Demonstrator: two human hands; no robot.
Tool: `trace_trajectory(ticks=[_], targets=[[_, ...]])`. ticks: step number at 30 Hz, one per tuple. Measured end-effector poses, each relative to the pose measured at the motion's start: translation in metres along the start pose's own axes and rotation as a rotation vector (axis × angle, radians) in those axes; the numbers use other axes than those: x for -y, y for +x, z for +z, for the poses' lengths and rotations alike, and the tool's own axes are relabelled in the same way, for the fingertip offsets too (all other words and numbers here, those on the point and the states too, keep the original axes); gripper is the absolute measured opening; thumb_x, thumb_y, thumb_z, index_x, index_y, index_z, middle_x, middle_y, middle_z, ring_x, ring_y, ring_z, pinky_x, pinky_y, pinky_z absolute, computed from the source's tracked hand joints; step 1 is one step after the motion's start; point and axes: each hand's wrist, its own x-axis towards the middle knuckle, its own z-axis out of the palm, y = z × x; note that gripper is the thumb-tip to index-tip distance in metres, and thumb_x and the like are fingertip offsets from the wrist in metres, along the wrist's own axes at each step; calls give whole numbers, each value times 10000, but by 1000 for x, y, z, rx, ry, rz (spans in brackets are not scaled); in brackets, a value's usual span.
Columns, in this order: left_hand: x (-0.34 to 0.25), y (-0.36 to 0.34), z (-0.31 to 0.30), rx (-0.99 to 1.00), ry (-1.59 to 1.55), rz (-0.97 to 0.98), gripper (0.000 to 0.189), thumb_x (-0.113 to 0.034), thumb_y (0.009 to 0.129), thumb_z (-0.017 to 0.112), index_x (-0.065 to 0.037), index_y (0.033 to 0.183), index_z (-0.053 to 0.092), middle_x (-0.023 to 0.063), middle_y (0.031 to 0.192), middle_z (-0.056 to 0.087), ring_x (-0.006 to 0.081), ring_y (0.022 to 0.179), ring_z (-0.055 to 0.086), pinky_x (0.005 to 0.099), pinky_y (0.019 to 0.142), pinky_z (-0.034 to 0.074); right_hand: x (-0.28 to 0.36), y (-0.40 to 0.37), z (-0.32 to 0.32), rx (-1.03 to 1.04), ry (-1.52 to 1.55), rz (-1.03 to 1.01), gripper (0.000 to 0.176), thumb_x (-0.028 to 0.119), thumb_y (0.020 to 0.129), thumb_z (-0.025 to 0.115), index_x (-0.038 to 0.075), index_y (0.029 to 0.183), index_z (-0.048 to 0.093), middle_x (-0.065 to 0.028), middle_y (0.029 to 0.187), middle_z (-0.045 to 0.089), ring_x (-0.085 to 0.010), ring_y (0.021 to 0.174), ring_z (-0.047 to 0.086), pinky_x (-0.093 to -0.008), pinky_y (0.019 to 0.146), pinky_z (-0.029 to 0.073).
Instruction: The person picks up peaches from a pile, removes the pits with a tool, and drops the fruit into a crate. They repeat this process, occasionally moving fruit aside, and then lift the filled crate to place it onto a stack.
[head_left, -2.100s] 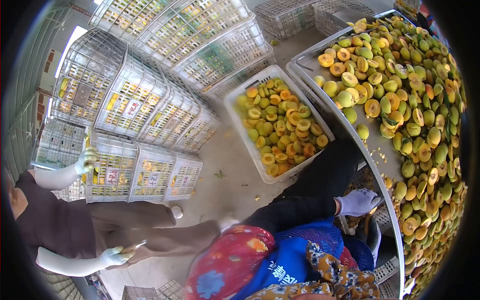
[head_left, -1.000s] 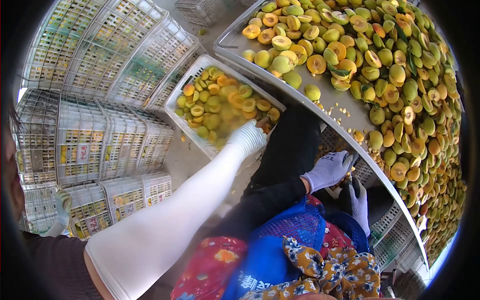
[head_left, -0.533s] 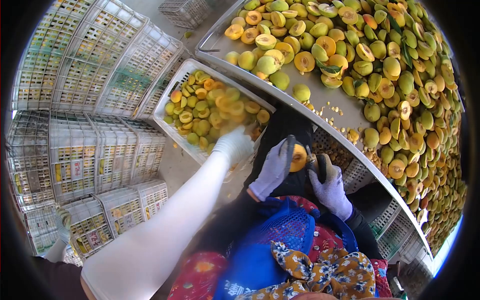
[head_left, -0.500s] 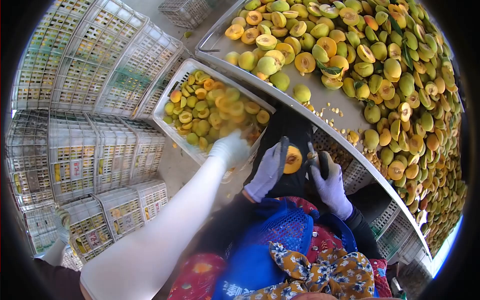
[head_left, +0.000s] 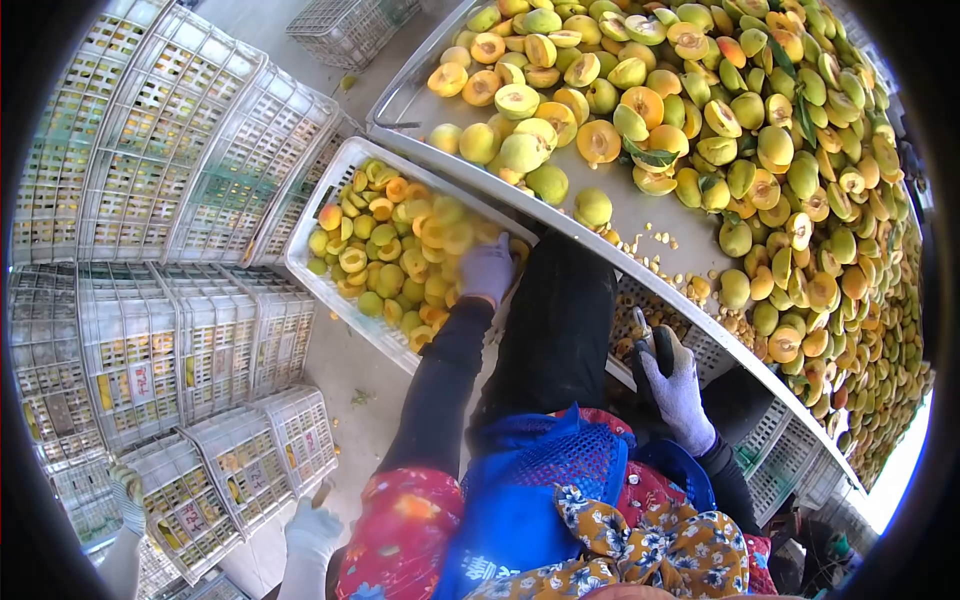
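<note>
My left hand (head_left: 487, 268), in a pale purple glove, is over the right end of a white plastic crate (head_left: 345, 290). Its fingers look stretched out among cut yellow peach halves (head_left: 385, 250), some of them blurred by motion; no fruit shows in its palm. My right hand (head_left: 680, 395), in a matching glove with dark fingertips, is closed around a short hand tool (head_left: 640, 322) with a metal tip. That hand is beside the edge of a metal table (head_left: 670, 225) heaped with peach halves (head_left: 770, 150). Pits lie scattered near the table's edge.
Stacked plastic crates (head_left: 220, 195) with fruit inside fill the left side. At lower left, a co-worker's gloved hand (head_left: 313, 530) holds something small and brown, and another gloved hand (head_left: 128, 497) touches a crate. Perforated crates (head_left: 705, 350) stand below the table edge.
My left hand has gone from holding a peach half over my lap to the crate, without that half visible. The co-worker's white-sleeved arm has pulled back from the crate to the lower left.
</note>
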Motion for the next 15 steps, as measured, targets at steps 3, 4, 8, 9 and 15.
trace_trajectory(ticks=[3,4,8,9,15], targets=[[1,2,11,-102,100,104,283,-284,897,566,-176,1155,610,107,947,690,293,818,680,450,687,523,0,0,1,4,-1,-8,248,102,791,652,16,1004,557,-199,963,510,-385,788,594,-449,607,468],[2,1,12,-113,110,112,297,-276,894,564,-177,1171,606,109,955,685,296,812,679,450,689,522,0,1,2,8,-36,-71,259,98,774,655,21,1002,560,-195,964,508,-385,777,593,-447,602,472],[4,-12,-2,-113,-15,159,348,-267,898,567,-158,1228,591,132,998,667,306,799,673,448,710,520,-5,0,5,58,-144,-181,299,87,728,650,30,1010,568,-189,968,498,-377,753,586,-449,578,475],[8,-17,-5,-102,-87,176,360,-270,902,570,-147,1240,589,142,1011,663,308,798,672,448,719,520,-5,-2,5,44,-147,-198,304,86,726,650,30,1013,568,-188,957,495,-375,753,586,-451,573,472],[18,-64,-47,-259,-1368,-228,235,-108,840,744,-20,996,591,30,883,610,111,788,565,258,695,472,3,-3,4,0,-147,-236,318,109,725,679,28,1013,570,-201,920,519,-378,721,594,-447,563,473]])
